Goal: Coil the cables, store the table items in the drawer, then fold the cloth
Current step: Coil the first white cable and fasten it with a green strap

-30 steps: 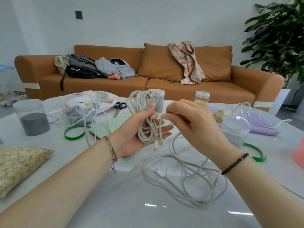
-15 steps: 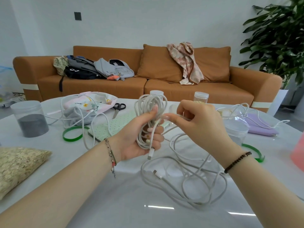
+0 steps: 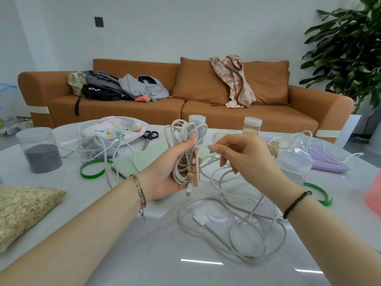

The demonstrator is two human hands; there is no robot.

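My left hand (image 3: 173, 170) grips an upright coil of white cable (image 3: 184, 147), with a plug end hanging below the fingers. My right hand (image 3: 247, 155) pinches the loose strand of the same cable just right of the coil. The rest of that cable (image 3: 233, 223) lies in loose loops on the white table (image 3: 144, 254) under my right wrist. A second white cable (image 3: 99, 141) drapes over a pink cloth bag (image 3: 115, 131) at the back left. A third cable (image 3: 309, 141) lies over a purple cloth (image 3: 329, 162) at the right.
On the table stand a jar of dark powder (image 3: 41, 151), two small jars (image 3: 251, 126), a lidded clear jar (image 3: 294, 168), scissors (image 3: 149, 137), a green dotted notebook (image 3: 142, 159), two green rings (image 3: 92, 172) and a grain bag (image 3: 22, 209). An orange sofa (image 3: 185, 100) stands behind.
My right hand has drawn the loose strand a little to the right, away from the coil. My left hand still holds the coil, now slightly lower.
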